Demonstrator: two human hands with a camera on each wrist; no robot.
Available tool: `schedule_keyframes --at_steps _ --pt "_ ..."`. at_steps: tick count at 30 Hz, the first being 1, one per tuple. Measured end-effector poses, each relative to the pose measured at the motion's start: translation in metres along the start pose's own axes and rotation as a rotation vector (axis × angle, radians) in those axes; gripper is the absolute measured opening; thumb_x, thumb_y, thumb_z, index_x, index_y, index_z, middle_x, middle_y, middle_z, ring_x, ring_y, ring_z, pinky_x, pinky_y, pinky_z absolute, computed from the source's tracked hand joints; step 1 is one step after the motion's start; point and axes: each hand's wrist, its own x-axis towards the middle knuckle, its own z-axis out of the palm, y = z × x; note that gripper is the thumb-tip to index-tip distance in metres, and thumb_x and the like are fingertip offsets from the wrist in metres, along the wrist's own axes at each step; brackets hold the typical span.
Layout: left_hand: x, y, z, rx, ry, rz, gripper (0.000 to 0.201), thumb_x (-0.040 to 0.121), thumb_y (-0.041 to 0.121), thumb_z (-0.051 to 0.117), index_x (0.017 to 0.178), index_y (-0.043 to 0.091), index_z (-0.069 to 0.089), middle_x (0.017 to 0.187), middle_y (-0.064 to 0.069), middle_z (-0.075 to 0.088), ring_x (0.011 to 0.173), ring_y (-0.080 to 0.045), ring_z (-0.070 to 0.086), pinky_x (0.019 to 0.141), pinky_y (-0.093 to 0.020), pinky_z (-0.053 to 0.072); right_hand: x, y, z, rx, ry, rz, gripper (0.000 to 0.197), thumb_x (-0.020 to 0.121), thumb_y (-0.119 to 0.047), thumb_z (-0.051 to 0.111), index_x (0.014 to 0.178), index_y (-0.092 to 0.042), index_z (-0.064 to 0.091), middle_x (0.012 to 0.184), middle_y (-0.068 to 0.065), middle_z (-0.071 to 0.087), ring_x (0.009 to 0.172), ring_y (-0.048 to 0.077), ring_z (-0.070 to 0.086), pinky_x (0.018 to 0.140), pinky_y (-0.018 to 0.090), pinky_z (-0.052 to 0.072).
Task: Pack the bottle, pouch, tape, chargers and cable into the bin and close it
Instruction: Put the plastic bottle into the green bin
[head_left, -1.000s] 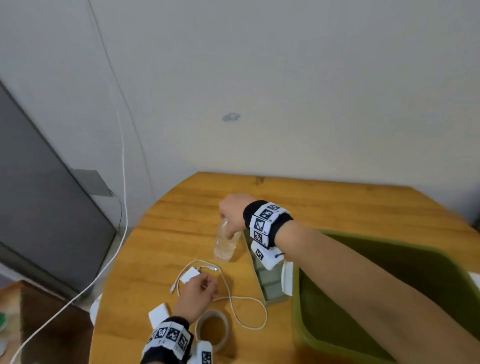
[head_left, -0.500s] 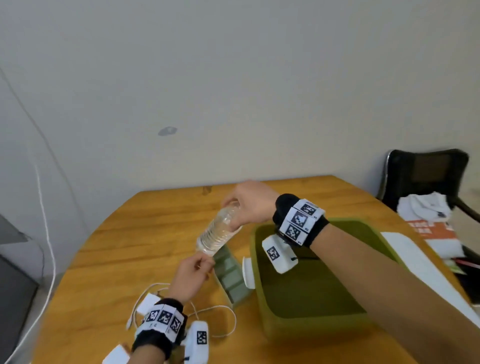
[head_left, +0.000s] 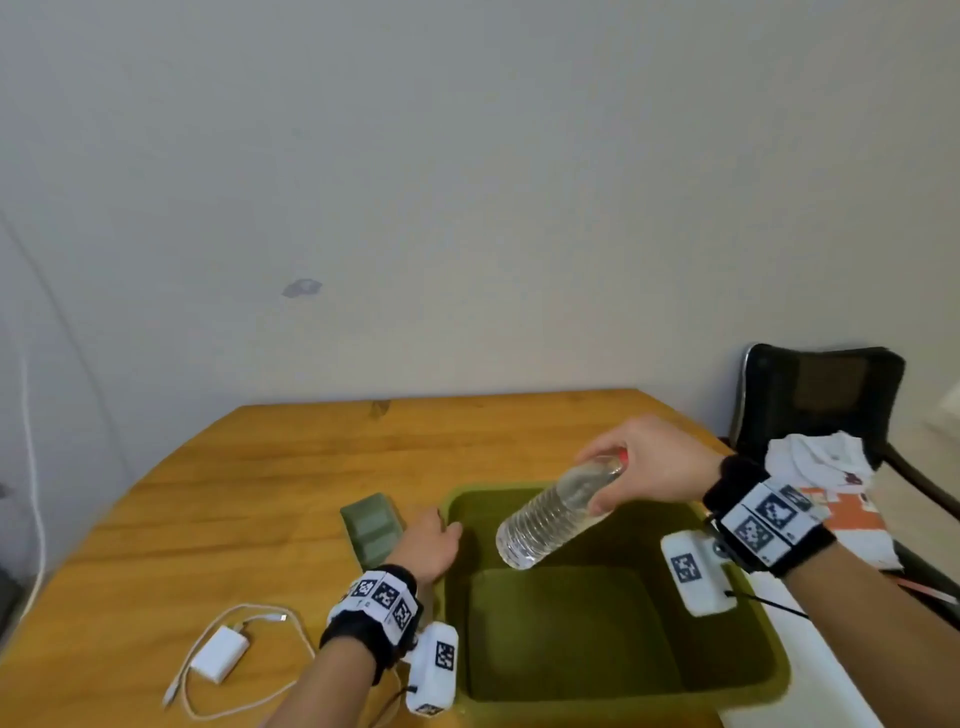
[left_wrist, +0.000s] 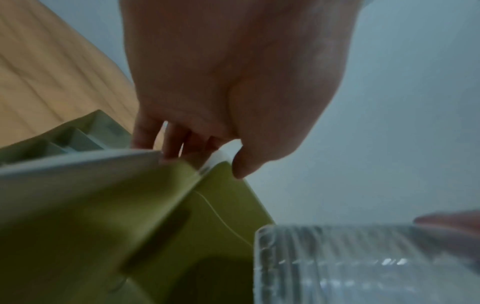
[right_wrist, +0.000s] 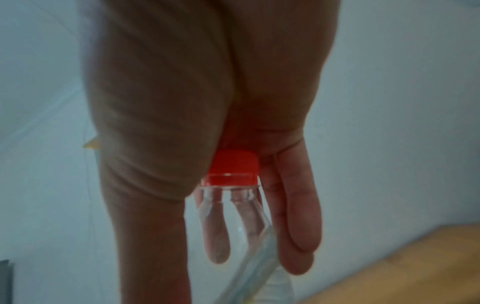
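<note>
My right hand (head_left: 608, 478) grips a clear bottle (head_left: 550, 517) by its neck just under the red cap (right_wrist: 232, 164). The bottle hangs tilted, base down and to the left, above the open green bin (head_left: 623, 696). My left hand (head_left: 436, 530) holds the bin's left rim (left_wrist: 218, 160) near the far corner, fingers outside and thumb (left_wrist: 244, 166) inside. A grey-green pouch (head_left: 371, 527) lies just left of that hand. One white charger (head_left: 221, 652) and a looped white cable (head_left: 270, 618) lie on the table at front left. The tape is out of view.
The wooden table (head_left: 260, 483) stands against a pale wall. A white flat panel (head_left: 831, 675) lies right of the bin. A black chair (head_left: 826, 400) with white cloth (head_left: 821, 462) stands at the far right. A white cord (head_left: 34, 467) hangs at the left.
The right hand lifted the bottle off the table and carried it right, over the bin. The left hand left the charger and cable and took hold of the bin's rim.
</note>
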Motion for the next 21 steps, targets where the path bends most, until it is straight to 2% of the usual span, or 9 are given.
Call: schedule_keyframes --at_steps 1,3,5,9,11,13,15,17,21 --pt "0.005 0.002 0.002 0.009 -0.014 -0.018 0.035 0.103 0.028 0.037 0.130 0.006 0.042 0.117 -0.010 0.061 0.098 -0.024 0.061 0.088 -0.035 0.051 0.005 0.011 0.010 0.003 -0.022 -0.004 0.057 0.069 -0.048 0.086 0.122 -0.037 0.067 0.110 -0.019 0.065 0.093 -0.004 0.056 0.079 0.022 0.046" --pt "0.008 0.003 0.005 0.016 -0.030 -0.056 0.031 0.103 0.020 0.035 0.130 0.006 0.041 0.097 -0.005 0.059 0.080 -0.016 0.057 0.073 -0.030 0.051 0.020 0.036 0.036 0.072 -0.073 0.000 0.057 0.070 -0.045 0.086 0.123 -0.033 0.067 0.106 -0.018 0.066 0.088 -0.003 0.058 0.077 0.020 0.047" --pt "0.011 0.001 0.007 0.021 -0.034 -0.097 0.028 0.103 0.018 0.036 0.128 0.007 0.040 0.087 -0.003 0.054 0.072 -0.014 0.053 0.072 -0.033 0.052 0.035 0.058 0.065 0.179 -0.103 0.010 0.061 0.068 -0.042 0.088 0.123 -0.028 0.068 0.103 -0.015 0.070 0.086 0.000 0.064 0.080 0.020 0.053" --pt "0.014 0.004 0.008 0.038 -0.055 -0.152 0.030 0.103 0.019 0.035 0.131 0.008 0.037 0.095 -0.005 0.055 0.085 -0.021 0.057 0.095 -0.041 0.054 0.056 0.088 0.122 0.337 -0.090 -0.012 0.064 0.064 -0.034 0.092 0.123 -0.024 0.069 0.106 -0.012 0.069 0.090 0.003 0.066 0.084 0.022 0.056" --pt "0.014 0.004 0.010 0.012 -0.046 -0.172 0.033 0.103 0.019 0.035 0.134 0.009 0.034 0.092 -0.003 0.055 0.085 -0.020 0.058 0.092 -0.039 0.055 0.065 0.099 0.146 0.414 -0.111 -0.018 0.063 0.066 -0.026 0.092 0.125 -0.022 0.068 0.109 -0.009 0.070 0.090 0.004 0.068 0.081 0.021 0.057" --pt "0.014 0.004 0.012 -0.009 -0.038 -0.164 0.036 0.103 0.020 0.035 0.137 0.009 0.032 0.093 -0.004 0.056 0.081 -0.019 0.058 0.086 -0.037 0.056 0.069 0.108 0.166 0.487 -0.119 0.008 0.063 0.064 -0.025 0.093 0.122 -0.026 0.068 0.111 -0.007 0.073 0.093 0.005 0.070 0.087 0.024 0.058" --pt "0.015 0.002 0.014 -0.045 -0.036 -0.170 0.042 0.103 0.021 0.035 0.143 0.010 0.027 0.108 -0.010 0.061 0.090 -0.021 0.062 0.087 -0.036 0.055 0.073 0.117 0.185 0.551 -0.131 0.017 0.066 0.055 -0.033 0.095 0.116 -0.032 0.069 0.108 -0.009 0.075 0.095 0.002 0.071 0.093 0.031 0.057" --pt "0.017 -0.001 0.015 -0.058 -0.033 -0.185 0.048 0.103 0.023 0.035 0.148 0.013 0.023 0.128 -0.018 0.058 0.109 -0.028 0.063 0.097 -0.041 0.052 0.075 0.126 0.200 0.577 -0.130 0.024 0.069 0.046 -0.041 0.093 0.111 -0.038 0.068 0.110 -0.011 0.074 0.098 0.001 0.070 0.095 0.034 0.057" --pt "0.018 0.000 0.018 -0.078 -0.015 -0.226 0.029 0.103 0.023 0.036 0.130 0.013 0.038 0.124 -0.016 0.057 0.112 -0.028 0.059 0.102 -0.047 0.049 0.082 0.136 0.220 0.446 -0.154 0.015 0.070 0.048 -0.046 0.091 0.112 -0.041 0.062 0.122 -0.009 0.070 0.111 0.008 0.066 0.097 0.027 0.053"
